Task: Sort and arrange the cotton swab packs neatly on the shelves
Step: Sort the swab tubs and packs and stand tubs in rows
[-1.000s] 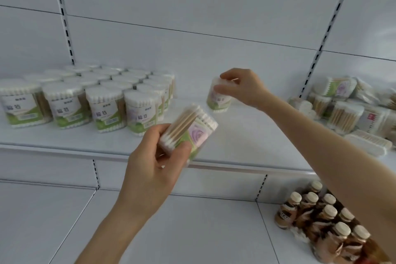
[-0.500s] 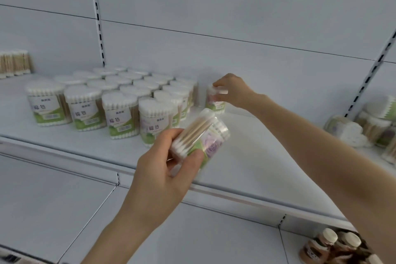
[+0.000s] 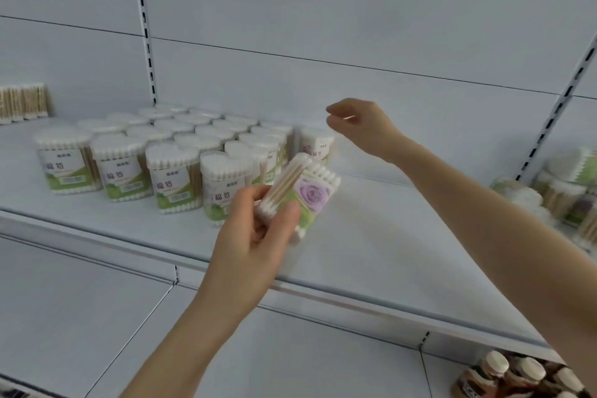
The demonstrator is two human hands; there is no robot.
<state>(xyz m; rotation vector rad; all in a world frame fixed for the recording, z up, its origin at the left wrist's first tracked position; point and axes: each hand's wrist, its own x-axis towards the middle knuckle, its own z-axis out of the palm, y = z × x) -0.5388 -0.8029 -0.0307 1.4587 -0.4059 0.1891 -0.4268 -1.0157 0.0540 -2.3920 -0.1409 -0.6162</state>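
My left hand (image 3: 255, 233) grips a heart-shaped cotton swab pack with a purple rose label (image 3: 302, 195), tilted on its side in front of the shelf (image 3: 371, 252). Several upright swab packs with green labels (image 3: 172, 178) stand in rows at the shelf's left. A single pack (image 3: 316, 147) stands at the right end of the back row. My right hand (image 3: 365, 128) hovers just above and right of that pack, fingers loosely curled, holding nothing.
A heap of unsorted swab packs (image 3: 562, 194) lies at the far right of the shelf. Flat swab packs (image 3: 22, 103) stand at the far left. Brown bottles with pale caps (image 3: 517, 378) sit on the lower shelf at bottom right.
My right hand set its pack down at the end of the back row, let go, and lifted up and to the right. My left hand still holds the rose-label pack.
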